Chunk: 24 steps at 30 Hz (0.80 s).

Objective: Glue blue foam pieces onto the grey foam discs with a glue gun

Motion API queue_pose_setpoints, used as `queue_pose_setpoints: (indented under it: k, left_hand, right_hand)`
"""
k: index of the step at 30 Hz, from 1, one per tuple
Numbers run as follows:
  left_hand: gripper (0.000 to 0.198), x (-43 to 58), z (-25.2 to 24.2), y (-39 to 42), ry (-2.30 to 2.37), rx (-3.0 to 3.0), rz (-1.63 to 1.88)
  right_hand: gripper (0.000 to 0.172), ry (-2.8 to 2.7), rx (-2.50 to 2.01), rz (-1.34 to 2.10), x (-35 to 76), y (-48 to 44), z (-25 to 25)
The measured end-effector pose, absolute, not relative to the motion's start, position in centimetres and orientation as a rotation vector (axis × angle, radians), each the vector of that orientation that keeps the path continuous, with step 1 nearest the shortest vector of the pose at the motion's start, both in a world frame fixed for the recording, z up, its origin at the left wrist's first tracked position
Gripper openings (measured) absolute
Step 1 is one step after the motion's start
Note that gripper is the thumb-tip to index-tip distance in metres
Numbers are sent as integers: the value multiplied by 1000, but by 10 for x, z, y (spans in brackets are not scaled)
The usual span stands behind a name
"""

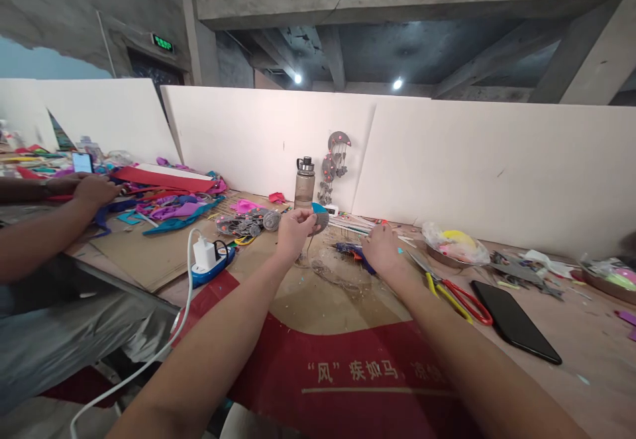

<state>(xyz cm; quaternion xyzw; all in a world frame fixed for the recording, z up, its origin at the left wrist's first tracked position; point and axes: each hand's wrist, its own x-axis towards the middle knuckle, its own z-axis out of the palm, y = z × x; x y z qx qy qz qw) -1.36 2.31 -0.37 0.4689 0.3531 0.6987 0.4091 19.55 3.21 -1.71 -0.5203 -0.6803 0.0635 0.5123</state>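
My left hand pinches a small grey felt piece with a blue patch on its upper edge, held up over the table's middle. To its right, my right hand is closed over the blue glue gun, near thin white sticks; whether it grips the gun is hidden. A grey moon-shaped hanging ornament with small pink dots is on the white board behind. Grey felt pieces with orange-pink dots lie left of my left hand.
A water bottle stands behind my left hand. Scissors, a black phone and a bowl are on the right. Left are a blue power strip with a white cable, colourful felt scraps and another person's hands.
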Motion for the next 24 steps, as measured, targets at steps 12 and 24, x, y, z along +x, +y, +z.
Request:
queue_pose_setpoints:
  k: [12,24]
  left_hand:
    - [9,-9,-5,11,1191,1646,1823]
    - [19,0,-9,13,889,1369,1635]
  right_hand:
    - [31,-1237,-873,1077,107,3,-16]
    - [16,-1360,-942,665,139,4,-6]
